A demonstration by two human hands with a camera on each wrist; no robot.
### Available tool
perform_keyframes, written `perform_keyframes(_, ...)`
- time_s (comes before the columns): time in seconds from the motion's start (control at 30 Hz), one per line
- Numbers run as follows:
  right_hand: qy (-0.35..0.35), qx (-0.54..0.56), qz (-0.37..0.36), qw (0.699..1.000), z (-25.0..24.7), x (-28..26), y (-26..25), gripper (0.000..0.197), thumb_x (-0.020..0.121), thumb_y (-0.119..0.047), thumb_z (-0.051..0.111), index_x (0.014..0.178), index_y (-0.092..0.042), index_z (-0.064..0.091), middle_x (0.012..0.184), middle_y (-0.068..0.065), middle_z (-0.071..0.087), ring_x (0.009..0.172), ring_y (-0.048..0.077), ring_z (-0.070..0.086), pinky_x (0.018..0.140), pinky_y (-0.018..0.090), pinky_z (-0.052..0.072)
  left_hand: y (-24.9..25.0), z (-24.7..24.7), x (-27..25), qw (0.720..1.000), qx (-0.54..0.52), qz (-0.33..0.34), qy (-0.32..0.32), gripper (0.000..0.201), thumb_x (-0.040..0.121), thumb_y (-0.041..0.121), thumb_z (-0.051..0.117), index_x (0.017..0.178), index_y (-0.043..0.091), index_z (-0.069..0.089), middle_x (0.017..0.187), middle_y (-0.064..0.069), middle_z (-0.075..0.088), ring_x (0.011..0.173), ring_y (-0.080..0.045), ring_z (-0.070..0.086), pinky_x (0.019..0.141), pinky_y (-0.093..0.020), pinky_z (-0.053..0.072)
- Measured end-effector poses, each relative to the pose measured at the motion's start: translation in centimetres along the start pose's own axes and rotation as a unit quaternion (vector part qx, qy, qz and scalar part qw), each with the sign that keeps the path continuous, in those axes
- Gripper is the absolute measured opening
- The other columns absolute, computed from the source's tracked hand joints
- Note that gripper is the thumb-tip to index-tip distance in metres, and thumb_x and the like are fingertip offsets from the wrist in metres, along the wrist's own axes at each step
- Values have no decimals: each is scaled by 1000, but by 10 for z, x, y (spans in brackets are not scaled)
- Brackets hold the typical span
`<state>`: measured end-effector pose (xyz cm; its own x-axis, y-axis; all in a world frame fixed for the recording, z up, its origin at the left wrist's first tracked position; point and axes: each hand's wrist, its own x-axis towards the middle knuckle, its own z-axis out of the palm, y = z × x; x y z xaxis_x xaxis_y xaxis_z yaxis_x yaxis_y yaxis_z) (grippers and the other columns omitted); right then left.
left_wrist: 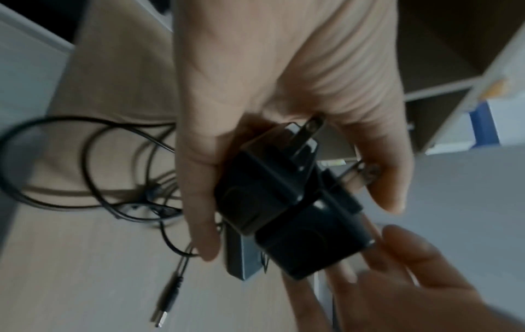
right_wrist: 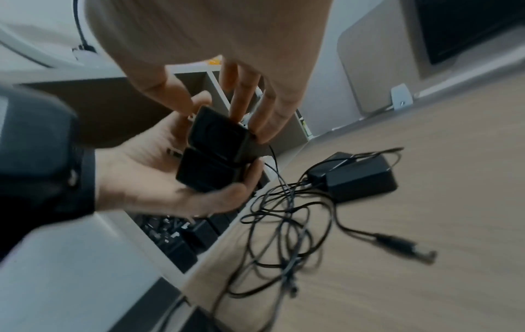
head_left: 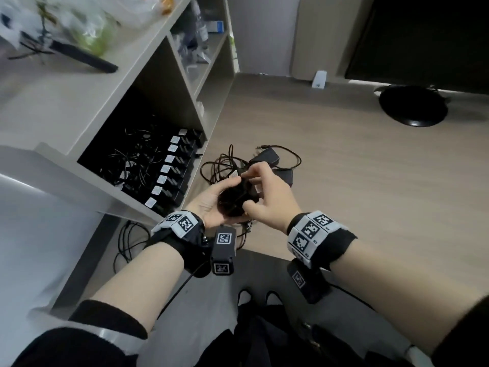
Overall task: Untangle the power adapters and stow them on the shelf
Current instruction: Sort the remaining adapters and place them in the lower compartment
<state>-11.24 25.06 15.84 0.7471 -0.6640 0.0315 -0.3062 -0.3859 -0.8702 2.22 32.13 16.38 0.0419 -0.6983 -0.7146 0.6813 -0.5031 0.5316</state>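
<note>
While both hands [head_left: 238, 200] clasp adapters [left_wrist: 287, 202], floor [head_left: 344, 207] open rightward

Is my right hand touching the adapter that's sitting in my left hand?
Touching. The right wrist view shows the right hand pinching the upper power adapter, which rests in the left hand.

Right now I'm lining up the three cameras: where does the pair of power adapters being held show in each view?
Head: pair of power adapters, centre, between both hands.
Left wrist: centre, prongs upward.
Right wrist: upper centre-left, in the left palm.
Shared landmark: tangled cables on the floor.
</note>
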Motion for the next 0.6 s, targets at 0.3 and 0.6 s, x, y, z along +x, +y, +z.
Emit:
perform_keyframes(0.3,-81,-72,14,994,33,54,-22,81,68,2,63,141,-21,37,150,7,28,139,27,22,112,32,22,-15,-70,-55,983,127,79,-106,69,52,-4,63,118,11,53,97,-9,70,86,-21,69,72,-37,57)
perform_keyframes(0.6,-112,-113,149,976,80,71,-6,33,95,-33,48,109,-9,64,108,11,66,107,27,58,81,29,40,-7,-113,-144,956,107,234,-139,88,53,14,86,131,14,46,115,-12,60,99,-24,62,83,-36,55)
